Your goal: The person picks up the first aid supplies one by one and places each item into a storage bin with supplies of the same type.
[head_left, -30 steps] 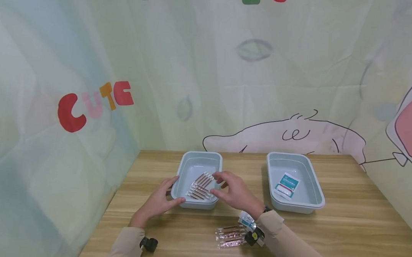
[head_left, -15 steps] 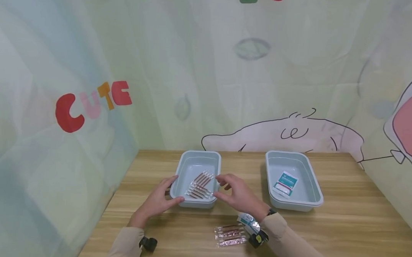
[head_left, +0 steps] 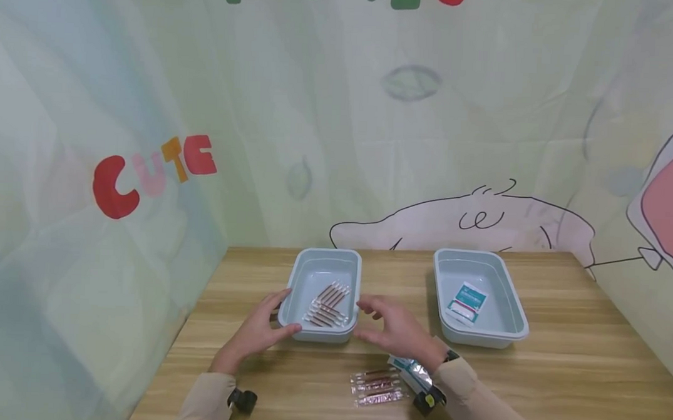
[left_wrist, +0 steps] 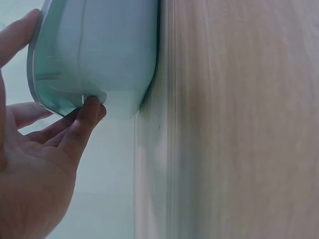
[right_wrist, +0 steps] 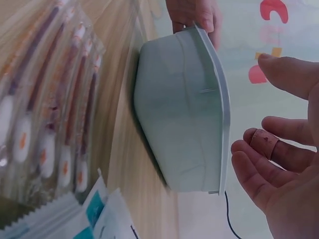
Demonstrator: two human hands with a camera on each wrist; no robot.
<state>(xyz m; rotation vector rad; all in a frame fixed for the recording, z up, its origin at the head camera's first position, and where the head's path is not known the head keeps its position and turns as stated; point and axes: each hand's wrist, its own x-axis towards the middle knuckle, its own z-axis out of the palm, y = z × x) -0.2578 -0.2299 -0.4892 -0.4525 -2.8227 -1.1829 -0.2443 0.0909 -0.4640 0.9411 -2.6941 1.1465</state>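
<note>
While left fingers point(head_left: 277, 297) hold tray point(head_left: 318, 273), right fingers point(head_left: 378, 306) have withdrawn.

Soft, even light fills the head view, where a small highlight shines inside the left tub point(head_left: 324, 267) and clear wrappers point(head_left: 381, 397) glint. In the left wrist view, the tabletop point(left_wrist: 249, 124) looks hazy and washed out. The right wrist view is dimmer, with dark shadow beneath the left tub.

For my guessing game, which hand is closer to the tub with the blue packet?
Right. The right hand is left of the tub with the blue packet, between both tubs; the left hand is farther left, holding the other tub.
</note>
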